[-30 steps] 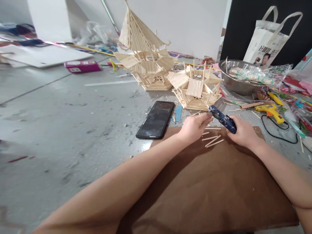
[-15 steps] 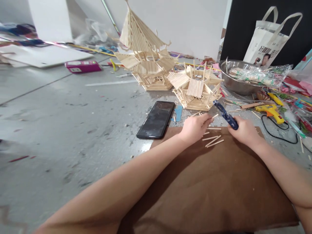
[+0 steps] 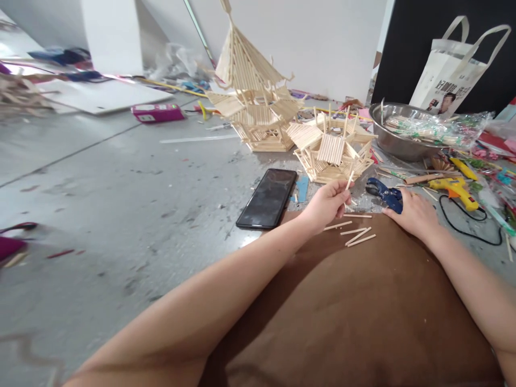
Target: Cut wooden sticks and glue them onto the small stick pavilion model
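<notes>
From my remote seat I see the left hand (image 3: 328, 201) pinching a thin wooden stick (image 3: 350, 180), slanted upward just in front of the smaller stick model (image 3: 331, 149); whether they touch, I cannot tell. The right hand (image 3: 419, 212) lies on the blue cutter (image 3: 389, 195), and I cannot tell whether its fingers grip or merely rest. My worry is the pinch: so slight a hold could let the stick twist or drop among the loose sticks (image 3: 358, 237) on the brown sheet (image 3: 363, 301). A careless reach forward could knock the model's slender uprights. The sheet lies on a scuffed grey floor (image 3: 141, 226), a phone (image 3: 268, 198) near its far left corner. Beyond are a taller model (image 3: 260, 115) and a pale wall (image 3: 322, 48); rightward, a steel bowl (image 3: 397, 142) and yellow glue gun (image 3: 456, 190).
</notes>
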The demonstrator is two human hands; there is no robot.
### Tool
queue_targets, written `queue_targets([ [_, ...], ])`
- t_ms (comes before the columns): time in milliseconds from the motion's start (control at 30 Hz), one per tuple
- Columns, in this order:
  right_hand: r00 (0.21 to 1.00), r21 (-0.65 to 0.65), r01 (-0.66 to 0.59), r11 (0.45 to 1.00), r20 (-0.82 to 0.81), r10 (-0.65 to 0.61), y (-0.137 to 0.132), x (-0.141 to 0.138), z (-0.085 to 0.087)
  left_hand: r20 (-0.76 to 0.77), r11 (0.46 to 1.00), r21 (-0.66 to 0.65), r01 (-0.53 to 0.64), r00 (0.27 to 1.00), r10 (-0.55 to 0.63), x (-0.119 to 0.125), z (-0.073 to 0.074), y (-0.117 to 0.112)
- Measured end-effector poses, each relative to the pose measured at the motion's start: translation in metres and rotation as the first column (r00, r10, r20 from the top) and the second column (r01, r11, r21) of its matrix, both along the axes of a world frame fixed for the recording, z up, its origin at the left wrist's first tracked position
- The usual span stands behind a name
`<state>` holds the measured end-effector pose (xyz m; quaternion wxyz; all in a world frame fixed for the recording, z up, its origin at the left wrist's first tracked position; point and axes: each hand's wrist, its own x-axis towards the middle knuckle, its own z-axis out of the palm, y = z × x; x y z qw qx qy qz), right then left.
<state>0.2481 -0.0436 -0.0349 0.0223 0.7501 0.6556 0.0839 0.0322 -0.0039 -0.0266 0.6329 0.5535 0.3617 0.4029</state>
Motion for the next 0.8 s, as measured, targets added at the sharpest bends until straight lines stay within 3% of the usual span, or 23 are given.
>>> queue_targets([
  [433, 0.996, -0.033, -0.044, 0.998, 0.079, 0.047, 0.002, 0.001, -0.007, 0.028, 0.961, -0.081, -0.266, 0.963, 0.269, 0.011, 0.005, 0.028],
  [800, 0.994, -0.037, -0.043, 0.998, 0.099, 0.047, 0.003, 0.0, -0.007, 0.154, 0.943, -0.194, -0.269, 0.941, 0.301, 0.02, 0.006, 0.038],
])
